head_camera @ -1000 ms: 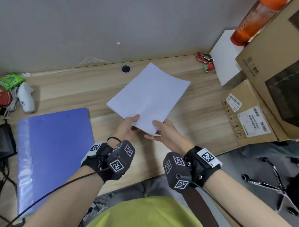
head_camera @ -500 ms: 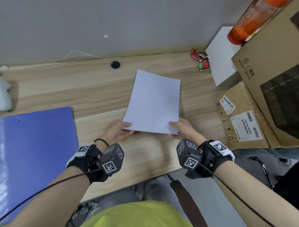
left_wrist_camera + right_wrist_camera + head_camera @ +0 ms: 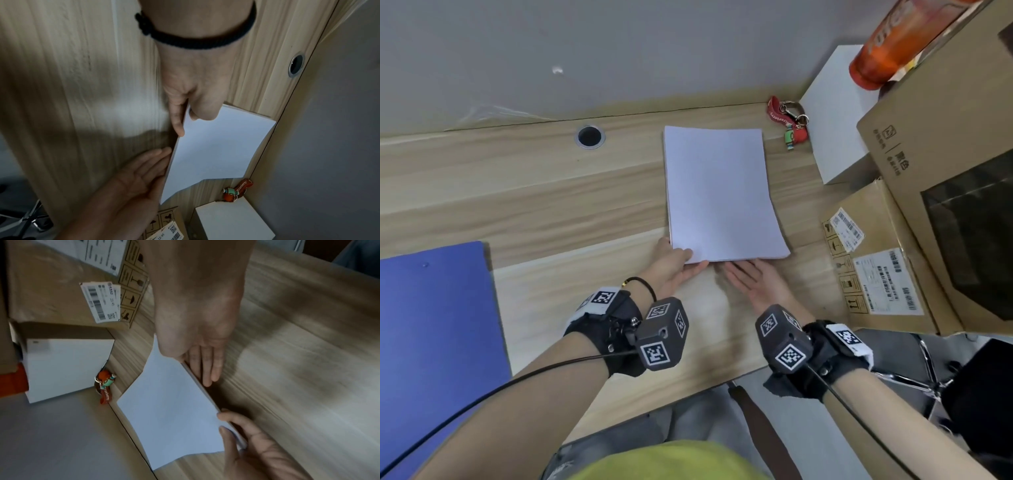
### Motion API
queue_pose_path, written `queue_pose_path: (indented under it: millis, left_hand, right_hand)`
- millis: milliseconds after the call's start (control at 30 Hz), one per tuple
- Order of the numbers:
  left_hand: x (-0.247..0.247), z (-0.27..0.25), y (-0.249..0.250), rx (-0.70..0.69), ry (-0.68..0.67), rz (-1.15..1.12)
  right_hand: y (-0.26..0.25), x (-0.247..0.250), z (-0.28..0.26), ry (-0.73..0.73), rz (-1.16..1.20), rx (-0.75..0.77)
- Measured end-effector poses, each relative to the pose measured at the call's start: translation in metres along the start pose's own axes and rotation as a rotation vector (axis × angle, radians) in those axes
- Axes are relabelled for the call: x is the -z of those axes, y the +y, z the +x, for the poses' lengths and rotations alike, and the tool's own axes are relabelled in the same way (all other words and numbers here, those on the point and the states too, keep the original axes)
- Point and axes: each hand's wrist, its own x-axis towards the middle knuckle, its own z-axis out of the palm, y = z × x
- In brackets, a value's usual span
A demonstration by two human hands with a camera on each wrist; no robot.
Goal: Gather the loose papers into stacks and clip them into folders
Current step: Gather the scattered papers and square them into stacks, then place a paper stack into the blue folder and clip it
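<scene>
A neat stack of white papers [image 3: 722, 192] lies on the wooden desk [image 3: 517, 192], its long side pointing away from me. My left hand [image 3: 674, 265] pinches the stack's near left corner, thumb on top and fingers beneath; the left wrist view shows this pinch on the paper stack [image 3: 216, 146]. My right hand [image 3: 753, 279] lies flat, palm up, with straight fingers against the stack's near edge; in the right wrist view those fingers [image 3: 207, 368] touch the edge of the stack [image 3: 174, 410]. A blue folder [image 3: 431, 342] lies at the left of the desk.
Cardboard boxes [image 3: 876, 260] crowd the desk's right side, with a white box [image 3: 839, 130] behind them and an orange bottle [image 3: 893, 37] on top. A red keychain [image 3: 789, 120] lies by the stack's far right corner. A cable hole [image 3: 589, 136] sits near the wall.
The stack has turned from slanted to straight and slid rightward toward the boxes. My right hand let go of the stack's corner and now lies flat against its near edge.
</scene>
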Motion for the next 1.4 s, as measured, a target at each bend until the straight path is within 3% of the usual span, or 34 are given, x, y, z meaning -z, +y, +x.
queue_pose_path:
  millis: [167, 267, 400, 733, 867, 1000, 1233, 1400]
  left_hand:
    - [-0.015, 0.009, 0.003, 0.012, -0.051, 0.114]
    - [-0.015, 0.016, 0.005, -0.067, -0.004, 0.204]
    - [-0.022, 0.016, 0.012, -0.127, -0.071, 0.368]
    - [-0.024, 0.034, 0.040, -0.144, -0.069, 0.429]
    - [-0.022, 0.033, 0.048, -0.093, -0.093, 0.470]
    - [-0.019, 0.022, 0.051, -0.085, -0.136, 0.452]
    - [0.031, -0.008, 0.042, -0.052, -0.091, 0.346]
    - [0.098, -0.045, 0.041, -0.107, 0.012, 0.369]
  right_hand:
    - [-0.019, -0.009, 0.015, 0.026, -0.111, 0.005]
    - [-0.029, -0.012, 0.023, 0.057, -0.137, -0.012]
    - [-0.039, -0.016, 0.037, 0.099, -0.191, -0.010]
    - [-0.058, -0.025, 0.057, 0.118, -0.112, -0.046]
    - [-0.057, -0.024, 0.056, 0.070, -0.103, -0.010]
    - [-0.053, -0.013, 0.046, 0.008, -0.135, -0.093]
    - [-0.029, 0.003, 0.014, -0.090, -0.293, -0.176]
    - [0.007, -0.028, -0.002, -0.185, -0.493, -0.135]
